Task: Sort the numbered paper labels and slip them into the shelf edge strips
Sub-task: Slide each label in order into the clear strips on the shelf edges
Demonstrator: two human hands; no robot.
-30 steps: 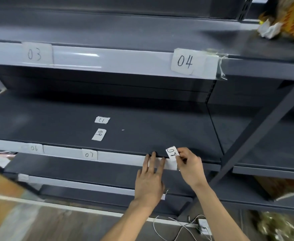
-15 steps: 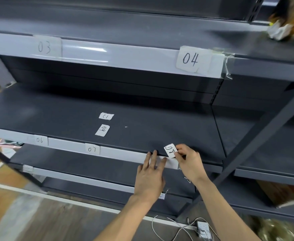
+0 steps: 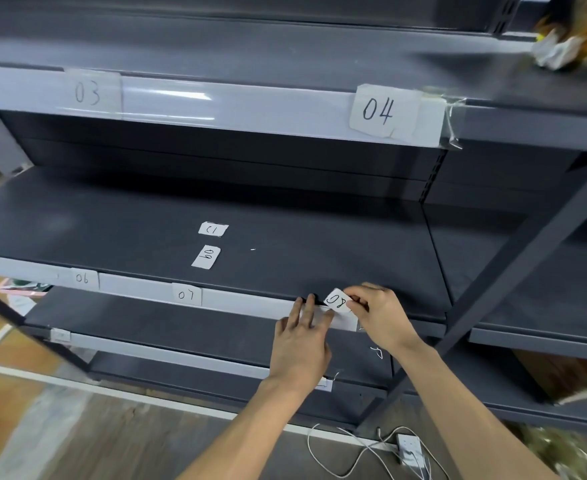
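Note:
My right hand (image 3: 378, 311) pinches a small white paper label marked 08 (image 3: 336, 300) at the top of the middle shelf's edge strip (image 3: 250, 303). My left hand (image 3: 302, 337) lies with straight fingers pressed against the strip just left of that label. Labels 06 (image 3: 82, 278) and 07 (image 3: 186, 294) sit in the same strip further left. Two loose labels lie on the dark middle shelf (image 3: 320, 237), one marked 09 (image 3: 206, 257) and one marked 12 (image 3: 213, 229). The upper strip carries labels 03 (image 3: 87, 93) and 04 (image 3: 378, 110).
A slanted grey upright (image 3: 514, 271) crosses the shelves to the right of my hands. A white power strip (image 3: 408, 448) with cables lies on the floor below. Crumpled paper and an orange packet (image 3: 572, 39) sit on the top shelf at right.
My right hand has turned the 08 label and brought it down onto the top of the strip. The left hand has stayed pressed on the strip. The view has shifted slightly.

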